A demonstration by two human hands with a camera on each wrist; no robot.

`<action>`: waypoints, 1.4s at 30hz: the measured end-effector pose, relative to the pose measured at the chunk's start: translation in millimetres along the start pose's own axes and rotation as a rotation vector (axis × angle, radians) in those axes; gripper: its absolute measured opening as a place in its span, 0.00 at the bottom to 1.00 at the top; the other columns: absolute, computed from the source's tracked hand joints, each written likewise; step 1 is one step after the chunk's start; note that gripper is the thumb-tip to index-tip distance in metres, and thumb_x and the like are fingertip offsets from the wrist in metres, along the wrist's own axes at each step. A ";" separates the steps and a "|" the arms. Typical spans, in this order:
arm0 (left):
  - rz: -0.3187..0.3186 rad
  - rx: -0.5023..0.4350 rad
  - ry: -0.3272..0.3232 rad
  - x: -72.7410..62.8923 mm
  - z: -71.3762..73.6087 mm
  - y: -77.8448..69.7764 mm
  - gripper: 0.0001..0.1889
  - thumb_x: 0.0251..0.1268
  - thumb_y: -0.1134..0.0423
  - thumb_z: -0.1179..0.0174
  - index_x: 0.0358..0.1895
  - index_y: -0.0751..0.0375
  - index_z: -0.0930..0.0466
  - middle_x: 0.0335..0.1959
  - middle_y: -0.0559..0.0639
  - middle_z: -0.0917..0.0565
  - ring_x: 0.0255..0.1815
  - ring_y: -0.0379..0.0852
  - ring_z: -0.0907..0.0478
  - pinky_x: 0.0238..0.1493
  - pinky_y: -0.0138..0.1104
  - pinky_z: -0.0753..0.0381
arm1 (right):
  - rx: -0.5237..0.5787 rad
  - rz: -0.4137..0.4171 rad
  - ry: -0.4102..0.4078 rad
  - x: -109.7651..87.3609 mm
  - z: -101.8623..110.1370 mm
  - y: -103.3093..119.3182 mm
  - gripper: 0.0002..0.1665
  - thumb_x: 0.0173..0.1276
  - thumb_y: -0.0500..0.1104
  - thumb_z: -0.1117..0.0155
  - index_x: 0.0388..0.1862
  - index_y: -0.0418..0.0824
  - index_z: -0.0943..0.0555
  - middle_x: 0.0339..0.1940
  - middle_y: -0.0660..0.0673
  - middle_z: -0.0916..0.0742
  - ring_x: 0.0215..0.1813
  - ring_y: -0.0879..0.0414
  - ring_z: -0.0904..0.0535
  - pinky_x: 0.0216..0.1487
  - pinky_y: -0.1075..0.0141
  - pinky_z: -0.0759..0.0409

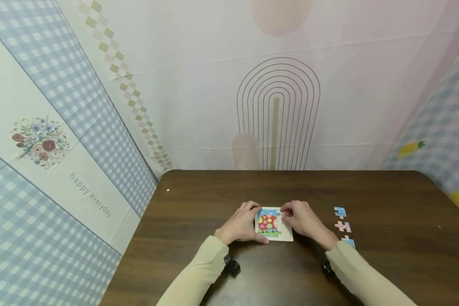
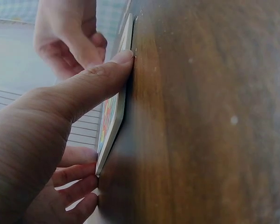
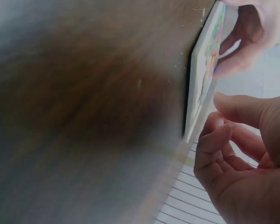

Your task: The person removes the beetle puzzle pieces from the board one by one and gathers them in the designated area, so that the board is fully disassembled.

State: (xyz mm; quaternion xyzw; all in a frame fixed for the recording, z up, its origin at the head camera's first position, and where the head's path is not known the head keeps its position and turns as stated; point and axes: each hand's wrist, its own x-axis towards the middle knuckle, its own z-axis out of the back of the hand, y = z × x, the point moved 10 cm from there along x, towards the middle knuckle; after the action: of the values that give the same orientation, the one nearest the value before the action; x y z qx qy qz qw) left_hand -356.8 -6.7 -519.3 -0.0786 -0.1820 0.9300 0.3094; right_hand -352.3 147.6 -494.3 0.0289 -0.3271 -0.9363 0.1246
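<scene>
A square jigsaw puzzle board with a pale frame lies on the table, its picture of a red spotted ladybug filling the left and middle. My left hand grips the board from the left, thumb along the near edge and fingers at the far side. Over the board's upper right is my right hand, fingers curled and tips close to the picture's edge. In the right wrist view its thumb and index finger nearly meet, with no piece visible between them.
Three loose jigsaw pieces lie in a column right of the right hand: a blue one, a pink one and another blue one, partly behind the forearm. The brown table ends at a cloth-covered wall.
</scene>
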 end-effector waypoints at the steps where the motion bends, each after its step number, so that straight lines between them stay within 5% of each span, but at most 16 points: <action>1: -0.001 0.000 0.000 0.4 -0.2 -0.1 0.56 0.53 0.34 0.18 0.81 0.59 0.30 0.76 0.49 0.27 0.75 0.50 0.31 0.78 0.41 0.26 | 0.000 -0.004 0.003 2.6 -1.7 -0.3 0.10 0.71 0.31 0.27 0.50 0.31 0.10 0.36 0.43 0.12 0.36 0.55 0.23 0.38 0.64 0.21; 11: 0.016 -0.016 0.008 2.1 2.8 -3.3 0.51 0.57 0.35 0.20 0.79 0.59 0.27 0.75 0.49 0.26 0.75 0.49 0.30 0.77 0.40 0.26 | -0.046 -0.015 -0.008 15.1 -10.5 -4.8 0.08 0.71 0.31 0.27 0.47 0.31 0.09 0.36 0.42 0.10 0.36 0.55 0.22 0.40 0.61 0.19; 18: 0.019 0.007 -0.102 10.5 1.8 1.4 0.34 0.72 0.40 0.29 0.69 0.63 0.16 0.67 0.52 0.19 0.67 0.51 0.25 0.69 0.45 0.21 | -0.058 -0.020 -0.010 19.8 -12.2 -3.0 0.05 0.70 0.31 0.27 0.43 0.32 0.09 0.36 0.41 0.10 0.35 0.54 0.20 0.39 0.60 0.17; 23: 0.052 0.040 -0.153 15.0 -1.5 2.7 0.32 0.71 0.40 0.28 0.64 0.64 0.13 0.62 0.51 0.17 0.65 0.52 0.24 0.67 0.44 0.20 | -0.062 -0.036 -0.012 22.4 -14.4 -3.8 0.03 0.71 0.32 0.26 0.40 0.33 0.10 0.33 0.43 0.11 0.34 0.55 0.21 0.38 0.62 0.21; 29: 0.136 0.033 -0.138 9.7 6.3 -3.9 0.30 0.69 0.43 0.25 0.63 0.63 0.13 0.62 0.51 0.17 0.64 0.51 0.23 0.66 0.43 0.19 | -0.056 -0.039 -0.019 23.1 -14.8 -2.6 0.02 0.70 0.31 0.26 0.38 0.34 0.13 0.32 0.43 0.13 0.34 0.55 0.22 0.37 0.63 0.22; 42: 0.156 0.020 -0.155 8.7 9.9 -5.4 0.29 0.65 0.44 0.22 0.60 0.61 0.10 0.59 0.49 0.16 0.62 0.49 0.22 0.62 0.40 0.17 | -0.051 -0.038 -0.017 20.9 -12.1 1.0 0.02 0.70 0.30 0.27 0.37 0.34 0.13 0.32 0.43 0.13 0.33 0.55 0.22 0.36 0.64 0.22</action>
State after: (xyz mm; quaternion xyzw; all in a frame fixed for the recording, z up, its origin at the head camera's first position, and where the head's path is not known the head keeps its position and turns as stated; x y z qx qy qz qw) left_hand -363.3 -0.4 -508.4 -0.0172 -0.1892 0.9564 0.2220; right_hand -370.7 134.3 -502.6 0.0240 -0.3037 -0.9467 0.1047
